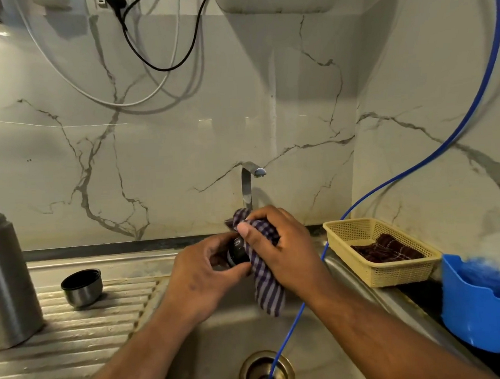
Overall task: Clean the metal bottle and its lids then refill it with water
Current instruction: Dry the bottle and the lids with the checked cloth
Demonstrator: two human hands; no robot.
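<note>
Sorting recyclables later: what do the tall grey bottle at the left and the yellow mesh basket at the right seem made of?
Tall grey bottle: likely brushed stainless steel, with a dull streaky sheen. Yellow mesh basket: probably moulded plastic, matte, with a fine regular lattice.

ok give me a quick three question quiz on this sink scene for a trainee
1. True or false: the bottle lies on its side.
2. What does the right hand grip? A) a sponge B) a striped cloth C) a brush
3. Fill in: the blue tube runs down into the ____.

Key: 1 false, it stands upright on the drainboard. 2 B. 3 drain.
</note>
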